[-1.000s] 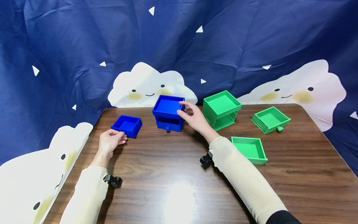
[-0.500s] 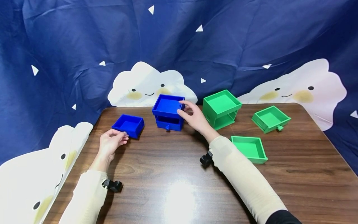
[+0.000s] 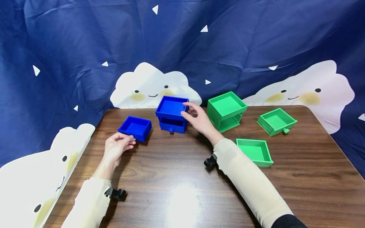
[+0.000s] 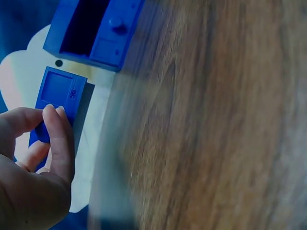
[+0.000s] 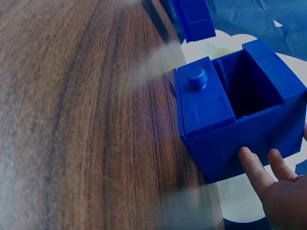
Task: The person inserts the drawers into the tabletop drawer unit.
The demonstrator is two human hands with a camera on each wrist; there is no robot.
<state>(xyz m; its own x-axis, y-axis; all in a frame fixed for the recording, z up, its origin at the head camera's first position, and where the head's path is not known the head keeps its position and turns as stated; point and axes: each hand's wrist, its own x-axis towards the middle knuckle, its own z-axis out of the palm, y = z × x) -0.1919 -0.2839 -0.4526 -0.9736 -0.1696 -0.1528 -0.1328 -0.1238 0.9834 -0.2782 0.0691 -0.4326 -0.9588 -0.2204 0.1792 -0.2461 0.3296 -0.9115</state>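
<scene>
A small blue drawer (image 3: 135,127) is at the left of the head view, its near front pinched at the knob by my left hand (image 3: 115,146). In the left wrist view, thumb and fingertips close on that drawer front (image 4: 62,86), hiding most of the knob. Right of it stands a blue two-level cabinet (image 3: 172,110) with a shallow tray on top. Its lower slot holds a knobbed drawer (image 5: 206,103); the upper slot is an open gap. My right hand (image 3: 199,122) grips the cabinet's right side, fingertips against the side wall and over the tray rim.
A green cabinet (image 3: 226,109) with an open front stands right of the blue one. Two green drawers lie farther right: a knobbed drawer (image 3: 277,122) and a nearer drawer (image 3: 254,152), partly beside my right sleeve. A blue cloud-patterned cloth (image 3: 182,38) hangs behind the wooden table (image 3: 159,177).
My left hand has carried the blue drawer a short way right, nearer the blue cabinet. The right hand and the cabinet have stayed put.
</scene>
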